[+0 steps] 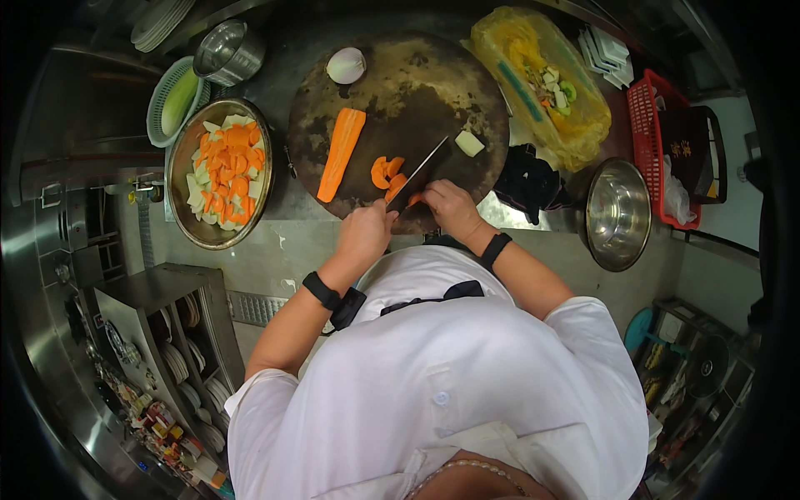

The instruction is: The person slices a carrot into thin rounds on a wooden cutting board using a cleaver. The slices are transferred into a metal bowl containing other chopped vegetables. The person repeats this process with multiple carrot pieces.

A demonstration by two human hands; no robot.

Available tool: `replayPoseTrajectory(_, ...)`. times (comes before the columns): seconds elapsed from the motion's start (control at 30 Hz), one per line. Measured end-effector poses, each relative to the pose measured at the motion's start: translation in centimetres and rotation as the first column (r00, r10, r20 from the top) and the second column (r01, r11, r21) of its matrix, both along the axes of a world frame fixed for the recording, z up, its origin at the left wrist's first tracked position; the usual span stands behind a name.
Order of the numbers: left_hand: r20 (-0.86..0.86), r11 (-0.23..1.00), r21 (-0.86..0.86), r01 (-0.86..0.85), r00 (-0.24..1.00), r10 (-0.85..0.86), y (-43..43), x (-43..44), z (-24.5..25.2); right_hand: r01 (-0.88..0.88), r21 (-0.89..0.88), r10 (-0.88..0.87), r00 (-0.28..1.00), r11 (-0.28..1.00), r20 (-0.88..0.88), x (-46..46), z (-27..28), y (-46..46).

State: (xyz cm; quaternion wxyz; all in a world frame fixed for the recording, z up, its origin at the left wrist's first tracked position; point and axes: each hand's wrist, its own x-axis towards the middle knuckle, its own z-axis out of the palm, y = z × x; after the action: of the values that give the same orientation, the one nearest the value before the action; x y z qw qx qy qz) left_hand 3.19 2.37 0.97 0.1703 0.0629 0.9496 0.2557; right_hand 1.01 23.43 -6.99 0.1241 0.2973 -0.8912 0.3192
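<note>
My left hand grips a kitchen knife, its blade slanting up and to the right over a round, stained chopping board. Opposite it, the fingertips of my right hand press on a small carrot piece beside the blade. Cut carrot slices lie on the blade's left side. Farther left rests a long halved carrot, flat face up. A peeled onion sits near the board's far edge. On the right lies a pale green vegetable chunk.
A steel bowl of carrot slices and pale pieces stands left, near a green basket and steel pot. Rightward are a yellow bag with scraps, black cloth, another steel bowl and red basket.
</note>
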Motion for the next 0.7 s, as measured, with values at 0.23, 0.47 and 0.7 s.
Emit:
replayPoseTrajectory(0.23, 0.026, 1.0, 0.016, 0.004, 1.0, -0.004, 0.1, 0.1, 0.1, 0.016, 0.008, -0.016, 0.998, 1.0, 0.061, 0.6, 0.8, -0.6)
replayPoseTrajectory(0.47, 0.016, 1.0, 0.001, -0.016, 1.0, 0.016, -0.1, -0.1, 0.6, -0.005, -0.04, 0.007, 0.999, 0.999, 0.045, 0.6, 0.1, -0.9)
replayPoseTrajectory(0.7, 0.043, 1.0, -0.017, -0.016, 0.999, 0.017, -0.9, 0.0, 1.5, -0.014, -0.038, 0.015, 1.0, 0.999, 0.024, 0.6, -0.3, -0.6)
